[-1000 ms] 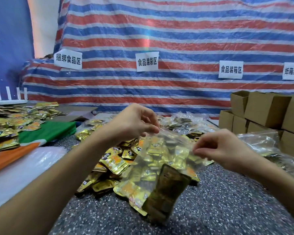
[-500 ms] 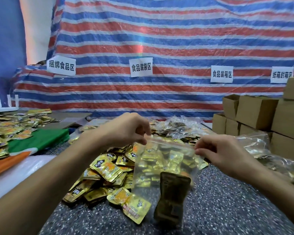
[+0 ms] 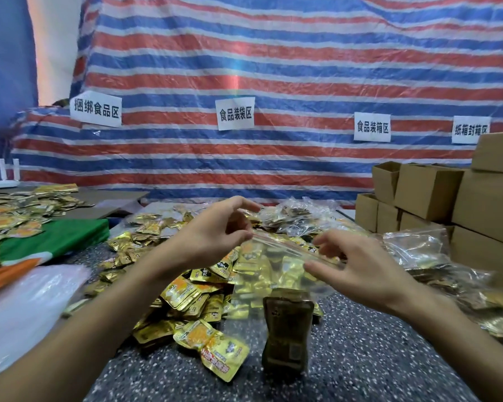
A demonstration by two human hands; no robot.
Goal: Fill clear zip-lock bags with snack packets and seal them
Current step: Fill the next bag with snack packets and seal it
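A clear zip-lock bag [image 3: 259, 288] hangs upright over the speckled table [image 3: 375, 358], with a dark gold packet [image 3: 288, 332] standing in its bottom. My left hand [image 3: 212, 242] pinches the left end of the bag's zip strip between thumb and forefinger. At the strip's right end is my right hand [image 3: 357, 268], with thumb and fingers apart and the strip running between them. Behind the bag lies a heap of loose gold snack packets [image 3: 186, 294].
Several filled clear bags [image 3: 296, 216] lie at the back and more clear bags [image 3: 418, 248] at the right. Cardboard boxes [image 3: 427, 192] are stacked far right. At the left are a green board [image 3: 55, 239], white plastic [image 3: 21, 303] and more packets [image 3: 12, 216].
My right hand has loosened from a tight pinch and its fingers have spread. The bag's top edge now slopes down to the right. My left hand keeps its pinch.
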